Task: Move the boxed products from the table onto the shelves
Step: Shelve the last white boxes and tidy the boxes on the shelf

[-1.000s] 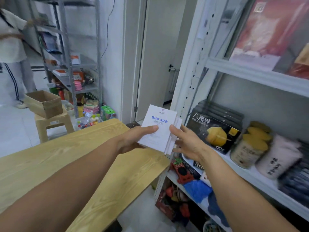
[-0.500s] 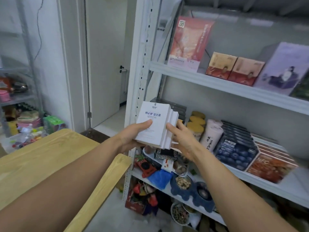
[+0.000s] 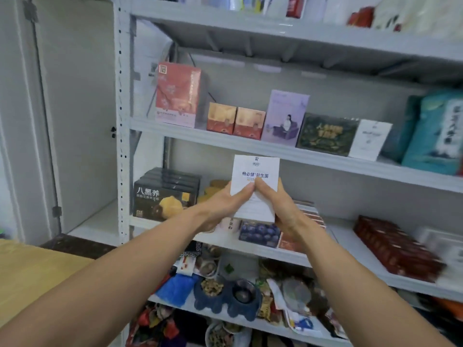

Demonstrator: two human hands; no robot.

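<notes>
White box, long axis upright, gripped by left hand and right hand; its twin stands on the shelf above, nearer the right hand.

The left hand grips the upright white cardboard box with blue lettering at its 8 o'clock edge, the right hand at 4 o'clock, thumbs meeting on its face, in front of stocked grey metal shelves.

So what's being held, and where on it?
A white box, gripped low down: left hand on its left edge, right hand on its right, thumbs on the front.
</notes>
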